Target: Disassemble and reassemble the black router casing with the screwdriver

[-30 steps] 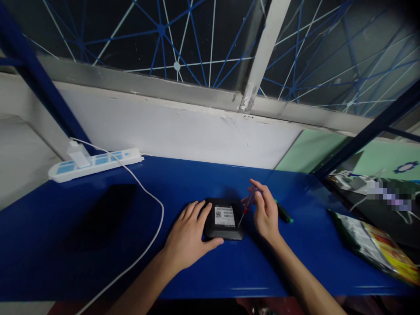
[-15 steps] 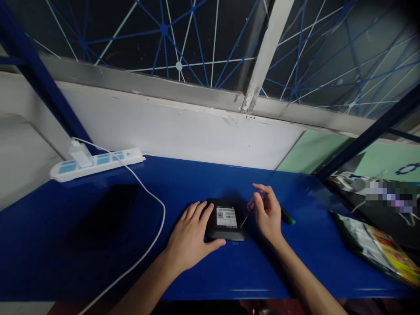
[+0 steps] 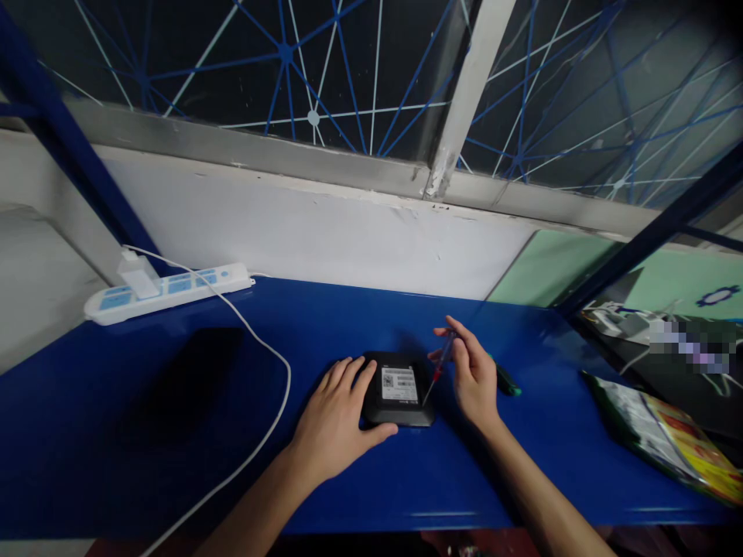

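Dark windows (image 3: 371,70) and a white wall (image 3: 325,224) stand behind a glossy blue desk (image 3: 348,495). On it, the fingers of the right hand (image 3: 474,383) are closed around the handle of a screwdriver (image 3: 437,374), which slants down to the left, its tip at the near right corner of a black box (image 3: 400,418). Whether the tip touches is too small to tell. The left hand (image 3: 333,425) lies spread, gripping nothing tightly, fingers over the box's left side and thumb along its near edge. A printed white label (image 3: 399,384) faces up between the hands. Just right of the right hand lies a green and black tool (image 3: 507,380); farther right, a colourful packet (image 3: 667,441). Leftward, a white cable (image 3: 286,379) curves across to a power strip (image 3: 186,288).
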`<control>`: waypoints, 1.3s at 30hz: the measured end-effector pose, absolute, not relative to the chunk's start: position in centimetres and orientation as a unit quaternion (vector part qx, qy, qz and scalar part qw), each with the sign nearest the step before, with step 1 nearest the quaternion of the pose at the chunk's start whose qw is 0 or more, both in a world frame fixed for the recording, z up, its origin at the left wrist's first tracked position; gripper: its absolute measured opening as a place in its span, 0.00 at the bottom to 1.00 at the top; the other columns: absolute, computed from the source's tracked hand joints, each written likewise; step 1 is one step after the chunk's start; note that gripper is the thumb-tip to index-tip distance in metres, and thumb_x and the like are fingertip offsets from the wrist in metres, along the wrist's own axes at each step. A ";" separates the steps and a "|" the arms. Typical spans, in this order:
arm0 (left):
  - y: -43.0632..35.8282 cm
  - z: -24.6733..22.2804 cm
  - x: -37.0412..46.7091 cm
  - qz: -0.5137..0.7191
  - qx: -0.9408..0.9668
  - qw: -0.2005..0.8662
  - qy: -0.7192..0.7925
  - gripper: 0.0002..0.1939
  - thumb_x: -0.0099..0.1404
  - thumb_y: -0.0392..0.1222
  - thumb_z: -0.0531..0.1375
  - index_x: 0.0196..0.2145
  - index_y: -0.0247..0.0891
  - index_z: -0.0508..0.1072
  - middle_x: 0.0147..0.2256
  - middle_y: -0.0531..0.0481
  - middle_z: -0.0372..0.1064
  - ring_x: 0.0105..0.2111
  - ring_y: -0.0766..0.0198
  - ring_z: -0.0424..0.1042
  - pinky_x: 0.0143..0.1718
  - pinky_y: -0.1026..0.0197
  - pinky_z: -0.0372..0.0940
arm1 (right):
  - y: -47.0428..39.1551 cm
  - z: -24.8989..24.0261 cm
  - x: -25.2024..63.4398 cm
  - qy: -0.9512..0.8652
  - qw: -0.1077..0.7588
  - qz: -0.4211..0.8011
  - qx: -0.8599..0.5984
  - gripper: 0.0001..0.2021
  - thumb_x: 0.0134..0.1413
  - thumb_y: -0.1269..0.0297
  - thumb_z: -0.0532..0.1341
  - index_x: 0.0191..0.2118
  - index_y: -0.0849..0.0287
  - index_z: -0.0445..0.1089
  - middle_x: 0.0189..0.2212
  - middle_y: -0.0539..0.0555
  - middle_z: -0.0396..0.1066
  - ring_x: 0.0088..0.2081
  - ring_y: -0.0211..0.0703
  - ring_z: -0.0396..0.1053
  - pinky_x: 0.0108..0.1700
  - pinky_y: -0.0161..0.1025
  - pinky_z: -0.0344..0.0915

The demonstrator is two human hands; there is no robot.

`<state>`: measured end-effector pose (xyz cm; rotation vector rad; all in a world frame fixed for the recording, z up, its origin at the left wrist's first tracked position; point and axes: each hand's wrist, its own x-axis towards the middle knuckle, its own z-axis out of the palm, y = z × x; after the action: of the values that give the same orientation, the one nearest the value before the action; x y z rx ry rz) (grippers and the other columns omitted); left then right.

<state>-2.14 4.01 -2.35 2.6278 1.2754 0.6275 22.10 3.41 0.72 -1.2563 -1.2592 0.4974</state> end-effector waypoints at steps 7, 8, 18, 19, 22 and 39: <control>4.1 -2.7 -2.2 0.222 0.877 0.070 0.420 0.44 0.63 0.68 0.61 0.67 0.41 0.57 0.64 0.38 0.61 0.63 0.38 0.61 0.60 0.36 0.61 | 3.7 0.2 22.3 -0.550 0.600 0.150 -0.561 0.14 0.62 0.56 0.62 0.51 0.53 0.71 0.34 0.49 0.66 0.27 0.36 0.69 0.31 0.38 0.71; 4.1 -2.7 -2.2 0.220 0.877 0.071 0.421 0.44 0.63 0.68 0.61 0.66 0.40 0.57 0.64 0.38 0.61 0.63 0.38 0.61 0.60 0.36 0.61 | 3.7 0.3 22.4 -0.553 0.601 0.158 -0.556 0.14 0.64 0.55 0.60 0.51 0.53 0.72 0.34 0.49 0.67 0.27 0.37 0.69 0.31 0.38 0.71; 4.0 -2.0 -2.1 0.195 0.878 0.074 0.432 0.44 0.61 0.65 0.64 0.65 0.37 0.59 0.64 0.36 0.61 0.63 0.39 0.60 0.61 0.37 0.61 | 3.8 1.1 21.8 -0.514 0.618 0.246 -0.541 0.18 0.62 0.53 0.61 0.55 0.54 0.70 0.41 0.53 0.72 0.28 0.38 0.73 0.33 0.40 0.74; 4.0 -2.0 -2.1 0.192 0.878 0.075 0.432 0.44 0.62 0.66 0.63 0.65 0.37 0.59 0.64 0.36 0.60 0.63 0.38 0.60 0.60 0.37 0.61 | 3.8 1.0 21.8 -0.515 0.619 0.236 -0.544 0.18 0.61 0.54 0.63 0.53 0.54 0.71 0.39 0.52 0.71 0.29 0.38 0.73 0.33 0.40 0.73; 4.0 -2.1 -2.2 0.199 0.879 0.077 0.426 0.44 0.63 0.67 0.61 0.66 0.38 0.58 0.65 0.36 0.59 0.63 0.37 0.60 0.60 0.36 0.61 | 3.8 0.9 21.9 -0.519 0.619 0.221 -0.547 0.15 0.61 0.54 0.63 0.51 0.53 0.71 0.36 0.50 0.69 0.29 0.38 0.72 0.34 0.39 0.73; 3.2 -0.7 -2.1 0.195 0.890 0.160 0.380 0.37 0.63 0.50 0.65 0.65 0.39 0.60 0.52 0.43 0.67 0.52 0.47 0.66 0.54 0.43 0.67 | 3.4 1.1 20.7 -0.518 0.633 0.290 -0.497 0.22 0.61 0.58 0.63 0.60 0.49 0.63 0.42 0.52 0.75 0.32 0.39 0.77 0.38 0.43 0.77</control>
<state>-2.08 3.22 -0.66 2.5427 1.0867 0.5570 20.65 3.36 1.13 -1.1367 -1.1851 0.6631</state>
